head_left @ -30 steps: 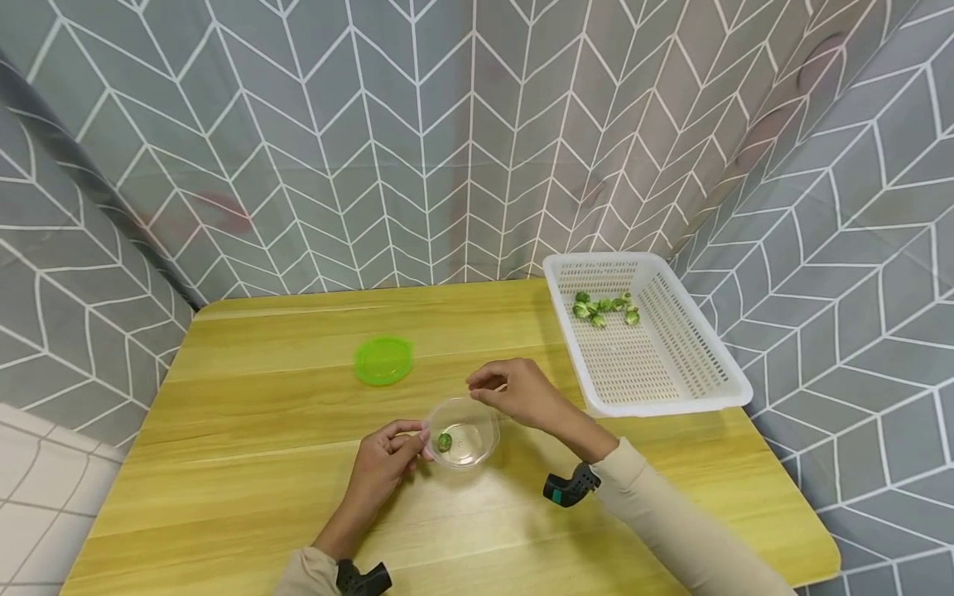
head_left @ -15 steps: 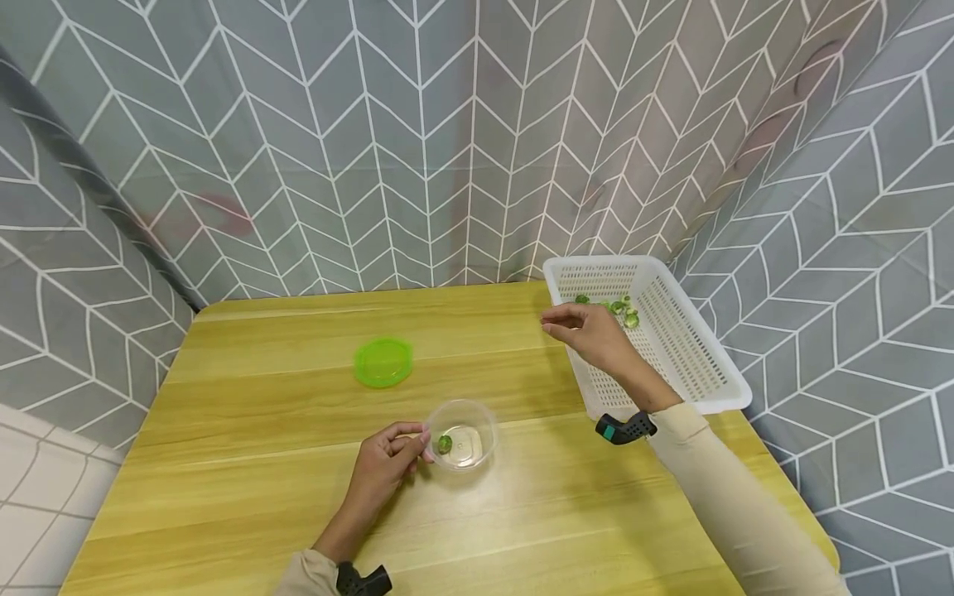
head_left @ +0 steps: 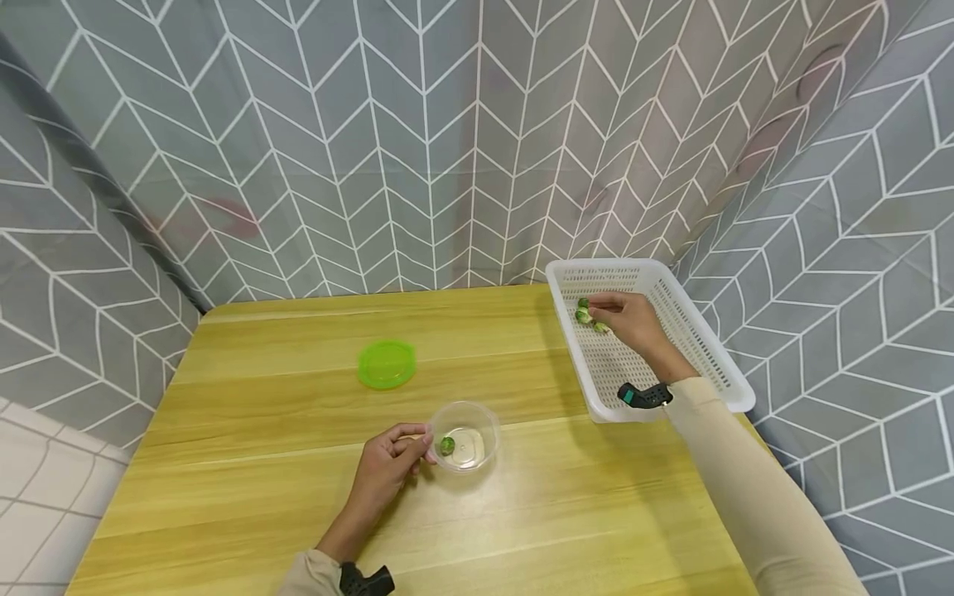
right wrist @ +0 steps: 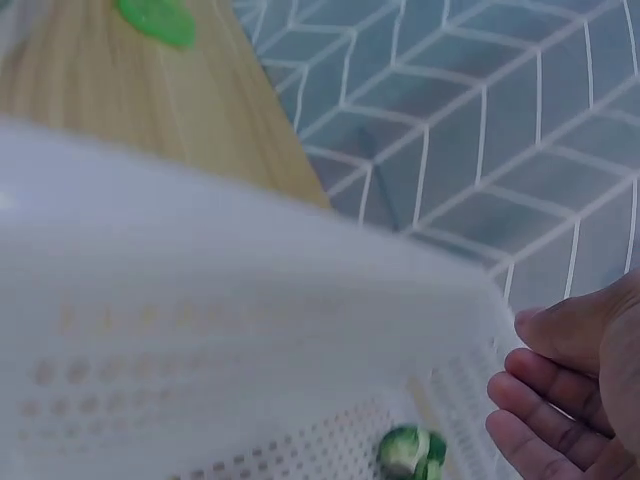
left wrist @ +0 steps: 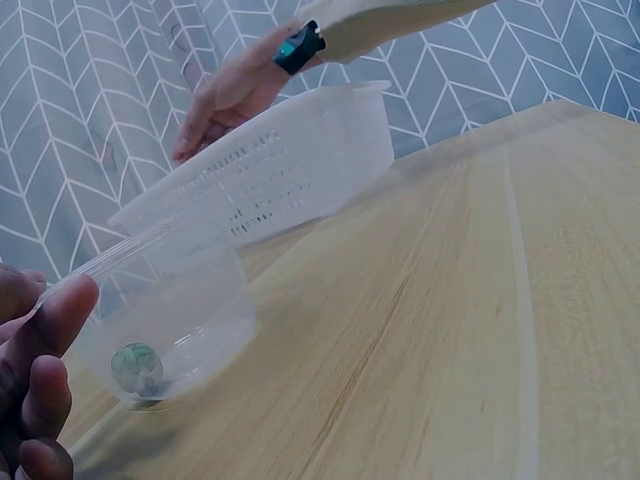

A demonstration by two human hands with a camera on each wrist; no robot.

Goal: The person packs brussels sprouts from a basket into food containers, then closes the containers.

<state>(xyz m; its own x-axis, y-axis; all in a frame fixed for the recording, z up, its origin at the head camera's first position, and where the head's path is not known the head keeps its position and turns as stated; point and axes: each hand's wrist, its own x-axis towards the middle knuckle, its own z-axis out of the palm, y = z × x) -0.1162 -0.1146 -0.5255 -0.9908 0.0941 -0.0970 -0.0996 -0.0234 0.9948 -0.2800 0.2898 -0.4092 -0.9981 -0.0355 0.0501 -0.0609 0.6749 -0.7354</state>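
Observation:
My left hand pinches the rim of a round clear plastic tub standing on the table. One green Brussels sprout lies inside, on the tub's left side. Over at the right, my right hand reaches into a white perforated basket, just above several Brussels sprouts. Its fingers cover part of that group in the head view. From the right wrist, the fingers look loosely bent with nothing between them, and sprouts lie below and left of them.
A bright green lid lies on the wooden table, behind and left of the tub. The basket's raised walls stand at the table's back right. A grey patterned curtain hangs round the back and sides.
My right hand has moved from above the tub, right and away from me, over the basket and down toward the sprouts. My left hand and the tub have stayed in place.

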